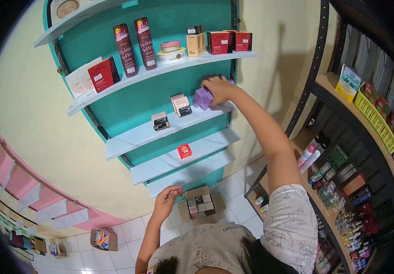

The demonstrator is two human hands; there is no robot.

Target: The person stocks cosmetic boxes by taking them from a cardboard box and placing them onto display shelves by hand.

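Observation:
My right hand (218,89) reaches up to the right end of a white shelf (137,132). Its fingers are curled over purple boxes (203,98) standing there, and the palm hides part of them. Left of these, on the same shelf, are small pale PIXY boxes (181,105) and another small box (160,121) with a dark lower face. My left hand (165,201) hangs low, in front of the bottom shelf, fingers bent together with nothing visible in them. Beside it on the floor, an opened cardboard carton (194,221) holds several small boxes.
The shelf above carries spray bottles (125,50), round jars (172,55) and red OMG boxes (102,75). A small red box (184,150) lies on a lower shelf. To my right stands a dark rack (304,77) with bottles and a yellow basket (376,121). Another carton (104,239) sits on the floor.

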